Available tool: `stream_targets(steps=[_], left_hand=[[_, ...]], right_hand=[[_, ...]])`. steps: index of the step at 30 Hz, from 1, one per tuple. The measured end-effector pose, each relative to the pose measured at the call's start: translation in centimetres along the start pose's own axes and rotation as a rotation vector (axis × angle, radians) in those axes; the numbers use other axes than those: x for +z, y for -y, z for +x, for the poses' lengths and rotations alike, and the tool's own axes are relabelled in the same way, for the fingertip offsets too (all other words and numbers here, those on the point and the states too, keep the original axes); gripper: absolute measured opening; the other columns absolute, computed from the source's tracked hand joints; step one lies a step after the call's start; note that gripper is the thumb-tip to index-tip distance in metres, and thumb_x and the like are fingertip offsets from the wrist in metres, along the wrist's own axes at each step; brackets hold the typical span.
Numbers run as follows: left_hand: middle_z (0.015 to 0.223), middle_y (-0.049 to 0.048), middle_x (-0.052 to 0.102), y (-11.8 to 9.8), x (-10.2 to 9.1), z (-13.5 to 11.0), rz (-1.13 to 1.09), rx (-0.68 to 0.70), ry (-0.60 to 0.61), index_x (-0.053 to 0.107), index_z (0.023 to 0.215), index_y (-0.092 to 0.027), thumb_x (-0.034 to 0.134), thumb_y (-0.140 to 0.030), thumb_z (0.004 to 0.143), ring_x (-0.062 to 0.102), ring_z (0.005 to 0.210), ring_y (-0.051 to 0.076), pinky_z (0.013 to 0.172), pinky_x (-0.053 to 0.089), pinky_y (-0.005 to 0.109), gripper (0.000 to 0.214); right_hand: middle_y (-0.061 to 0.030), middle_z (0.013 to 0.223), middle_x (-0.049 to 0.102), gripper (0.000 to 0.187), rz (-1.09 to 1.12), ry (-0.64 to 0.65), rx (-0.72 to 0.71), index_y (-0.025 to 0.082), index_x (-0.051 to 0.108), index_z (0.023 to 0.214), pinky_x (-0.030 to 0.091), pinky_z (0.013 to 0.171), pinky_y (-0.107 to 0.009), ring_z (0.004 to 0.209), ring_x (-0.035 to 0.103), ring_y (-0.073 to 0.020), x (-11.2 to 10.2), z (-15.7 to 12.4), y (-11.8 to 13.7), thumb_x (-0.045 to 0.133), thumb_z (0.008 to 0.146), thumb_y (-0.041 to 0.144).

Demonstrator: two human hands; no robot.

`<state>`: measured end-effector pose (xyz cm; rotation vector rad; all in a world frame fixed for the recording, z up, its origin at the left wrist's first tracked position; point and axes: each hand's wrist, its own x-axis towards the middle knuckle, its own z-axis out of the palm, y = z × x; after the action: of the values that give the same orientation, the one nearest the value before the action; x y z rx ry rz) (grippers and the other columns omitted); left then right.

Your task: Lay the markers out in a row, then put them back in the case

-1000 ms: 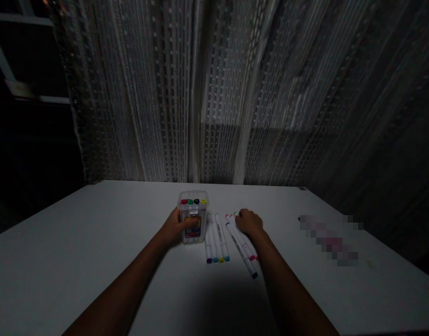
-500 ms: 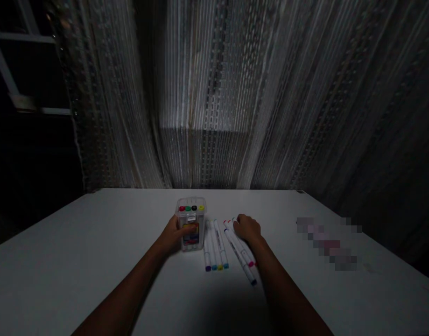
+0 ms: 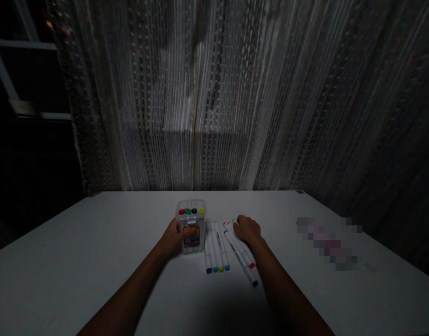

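Observation:
My left hand grips a clear plastic marker case from its left side, thumb across the coloured label on the front. Red, green, black and yellow marker ends show under the lid of the upright case. Just right of it, several white markers lie side by side, with purple, blue and yellow ends towards me. My right hand is closed over the far part of a second, fanned group of white markers. Its fingertips are partly hidden, and the forearm covers some of this group.
All of this rests on a white table. A pixelated pinkish item lies towards the right edge. Behind the table hangs a patterned curtain, and a dark window frame is at upper left. The light is dim.
The view has tilted slightly, so the table sits a little lower in the picture. Both hands, the case and the markers keep nearly the same places.

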<state>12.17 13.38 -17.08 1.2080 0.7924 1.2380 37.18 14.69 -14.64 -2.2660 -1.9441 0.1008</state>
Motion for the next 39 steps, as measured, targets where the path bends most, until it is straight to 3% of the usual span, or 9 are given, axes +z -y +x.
stream_targets(steps=[13,33,39], left_hand=[[0.093,0.011,0.07,-0.11,0.08,-0.17,-0.033,0.019,0.032,0.057,0.102,-0.012,0.082,-0.028,0.057,0.067,0.071,0.023,0.068,0.055,0.038,0.053],[0.078,0.0081,0.071,-0.62,0.32,-0.34,0.043,0.033,-0.025,0.063,0.088,-0.01,0.082,-0.028,0.053,0.067,0.066,0.023,0.063,0.054,0.034,0.044],[0.083,0.0099,0.071,-0.58,0.6,-0.44,-0.008,0.007,-0.004,0.061,0.095,-0.01,0.082,-0.03,0.055,0.068,0.071,0.025,0.066,0.055,0.039,0.05]], right_hand=[[-0.0133,0.106,0.065,0.032,-0.017,-0.001,-0.018,0.016,0.061,0.104,0.044,0.078,-0.033,0.099,0.061,-0.0263,0.2,0.13,-0.01,0.041,0.087,0.034],[-0.0146,0.106,0.064,0.032,0.021,0.003,-0.014,0.015,0.06,0.106,0.044,0.078,-0.033,0.101,0.06,-0.0266,0.06,-0.22,-0.07,0.043,0.086,0.033],[-0.014,0.106,0.065,0.032,0.022,-0.001,-0.018,0.016,0.061,0.106,0.044,0.078,-0.033,0.1,0.06,-0.0255,0.24,-0.08,-0.09,0.043,0.086,0.034]])
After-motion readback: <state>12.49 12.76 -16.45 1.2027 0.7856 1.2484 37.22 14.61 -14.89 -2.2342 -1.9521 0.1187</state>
